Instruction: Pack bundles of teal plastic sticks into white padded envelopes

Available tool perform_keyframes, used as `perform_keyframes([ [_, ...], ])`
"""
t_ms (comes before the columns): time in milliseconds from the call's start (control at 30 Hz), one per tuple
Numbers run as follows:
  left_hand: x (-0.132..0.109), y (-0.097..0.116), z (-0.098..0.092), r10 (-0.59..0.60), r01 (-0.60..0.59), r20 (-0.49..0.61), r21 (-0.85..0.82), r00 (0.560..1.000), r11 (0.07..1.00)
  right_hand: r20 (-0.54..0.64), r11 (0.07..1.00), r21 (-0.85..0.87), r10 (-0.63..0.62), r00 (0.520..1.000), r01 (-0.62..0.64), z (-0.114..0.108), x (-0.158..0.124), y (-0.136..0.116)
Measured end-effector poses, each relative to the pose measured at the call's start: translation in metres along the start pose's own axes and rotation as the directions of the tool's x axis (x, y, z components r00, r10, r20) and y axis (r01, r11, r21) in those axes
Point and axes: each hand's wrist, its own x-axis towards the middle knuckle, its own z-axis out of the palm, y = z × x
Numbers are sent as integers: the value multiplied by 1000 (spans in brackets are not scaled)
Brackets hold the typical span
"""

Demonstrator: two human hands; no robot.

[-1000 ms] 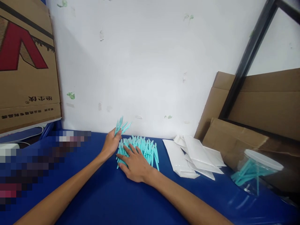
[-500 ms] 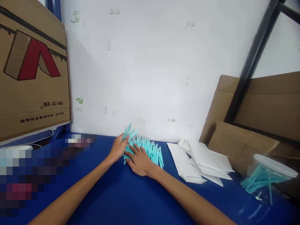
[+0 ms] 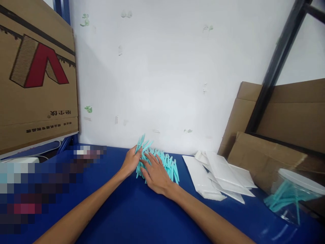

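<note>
A pile of slim turquoise sticks [image 3: 173,167], some with pale, clear-looking tips, lies on the blue tabletop [image 3: 122,210] near the wall. At the pile's left edge, my left hand [image 3: 130,160] is closed around a bunch of turquoise sticks [image 3: 140,142] that point up past the fingers. My right hand [image 3: 157,175] rests over the middle of the pile, fingers stretched out and apart. It covers part of the pile, so I cannot see what lies under the palm.
White packets [image 3: 218,171] overlap to the right of the pile. A clear tub [image 3: 288,213] with a white lid [image 3: 302,179] holds more turquoise sticks. Cardboard [image 3: 264,159] leans at the right, and a printed carton [image 3: 45,101] stands at the left. A white wall [image 3: 157,84] closes the back.
My right hand has shifted slightly right over the pile, its fingers pointing more toward the wall. My left hand keeps its bunch of sticks. The whole view has shifted a little.
</note>
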Motion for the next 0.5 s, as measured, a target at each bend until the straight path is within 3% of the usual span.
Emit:
perform_keyframes([
  [100, -5, 6, 1, -28, 34, 82, -77, 996, 996, -156, 937, 337, 153, 976, -93, -7, 3, 1],
  [167, -10, 10, 3, -68, 96, 172, -163, 983, 982, -174, 756, 644, 293, 940, -116, -12, 7, 3],
  [233, -15, 14, 8, -142, 211, 296, -215, 945, 954, -102, 515, 849, 376, 921, -116, -16, 11, 3],
  [300, -21, 16, 14, -257, 368, 439, -189, 861, 910, 6, 335, 928, 418, 908, -161, -16, 13, 3],
  [400, -29, 17, 26, -414, 558, 572, -96, 709, 824, 116, 178, 952, 543, 832, -249, -9, 12, 2],
  [433, -32, 17, 29, -440, 594, 582, -95, 684, 799, 135, 138, 955, 585, 799, -262, -6, 11, 2],
  [500, -37, 19, 34, -453, 635, 577, -152, 679, 758, 161, 79, 960, 630, 760, -269, -4, 11, 1],
])
